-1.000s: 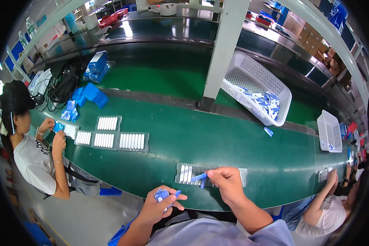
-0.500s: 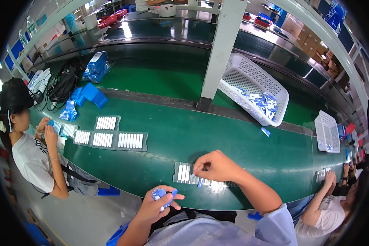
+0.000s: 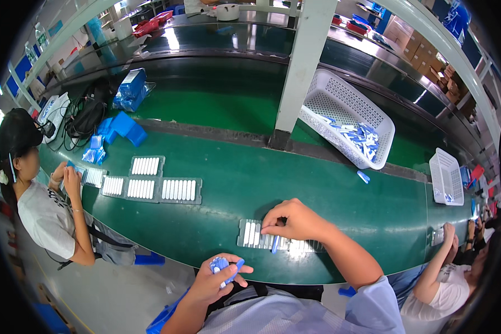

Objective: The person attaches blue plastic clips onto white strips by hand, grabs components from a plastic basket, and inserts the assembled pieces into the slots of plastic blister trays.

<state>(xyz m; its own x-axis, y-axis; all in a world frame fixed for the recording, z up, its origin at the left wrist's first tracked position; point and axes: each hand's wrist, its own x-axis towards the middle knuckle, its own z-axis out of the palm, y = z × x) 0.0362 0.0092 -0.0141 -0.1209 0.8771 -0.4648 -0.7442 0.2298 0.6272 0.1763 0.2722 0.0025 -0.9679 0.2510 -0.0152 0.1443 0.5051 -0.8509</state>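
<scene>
My left hand point(image 3: 217, 278), in front of the table edge, is closed round a bunch of small blue-and-white plastic sticks point(image 3: 221, 266), some fingers spread outward. Over a clear blister tray point(image 3: 242, 238) on the green table, my right hand point(image 3: 296, 221) is bent down with thumb and forefinger pinched at one slot. A blue stick end point(image 3: 275, 244) shows below those fingers; the hand hides the rest of it. White sticks point(image 3: 252, 234) lie side by side in the left slots. My right forearm covers part of the tray's right end.
Beyond, a white perforated basket point(image 3: 348, 119) holds more such sticks, with a loose one point(image 3: 363, 177) beside it. Filled trays point(image 3: 181, 190) lie left. A white post point(image 3: 303, 72) rises from the table. Co-workers sit left point(image 3: 53, 217) and right point(image 3: 445, 284); a second basket point(image 3: 446, 177) stands right.
My right fingers have shifted slightly at the tray slot, and the blue stick end under them has tilted a little. My left hand keeps its bunch. The view has shifted slightly.
</scene>
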